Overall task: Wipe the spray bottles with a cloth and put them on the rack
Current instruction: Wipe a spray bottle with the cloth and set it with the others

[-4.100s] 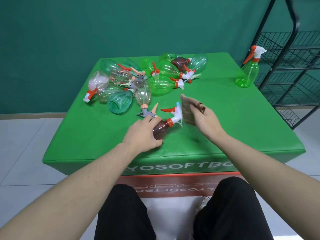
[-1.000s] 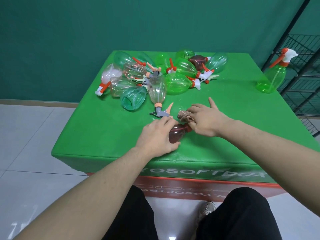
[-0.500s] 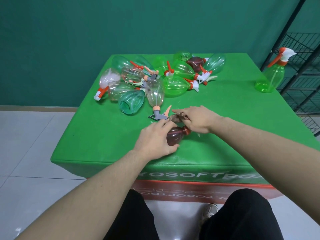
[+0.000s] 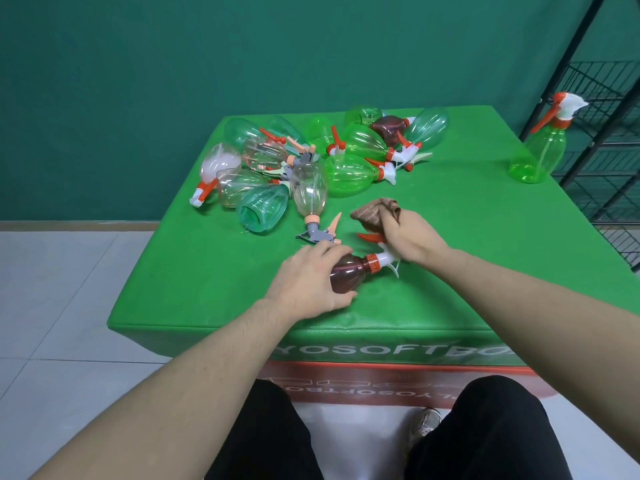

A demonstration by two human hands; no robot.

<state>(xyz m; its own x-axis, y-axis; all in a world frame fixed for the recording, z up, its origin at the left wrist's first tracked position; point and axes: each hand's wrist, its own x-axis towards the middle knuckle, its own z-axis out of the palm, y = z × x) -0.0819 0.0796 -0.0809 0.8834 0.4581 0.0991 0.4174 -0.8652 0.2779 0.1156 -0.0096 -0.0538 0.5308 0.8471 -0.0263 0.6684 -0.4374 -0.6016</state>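
Observation:
A brown spray bottle (image 4: 348, 274) with an orange collar and white head lies on its side near the front of the green table (image 4: 467, 271). My left hand (image 4: 310, 284) grips its body from the left. My right hand (image 4: 410, 237) grips a brown cloth (image 4: 372, 214) and sits over the bottle's spray head, with the orange trigger showing beside it. A pile of green, clear and brown spray bottles (image 4: 322, 164) lies at the table's back. One green bottle (image 4: 540, 152) stands upright at the back right corner.
A black wire rack (image 4: 609, 140) stands to the right of the table, its shelves behind the upright green bottle. A clear bottle with a grey head (image 4: 310, 199) lies just behind my left hand. Tiled floor lies to the left, my knees below.
My right hand with the cloth has shifted from over the bottle's neck toward the spray head, uncovering the orange collar. My left hand keeps its hold on the brown bottle.

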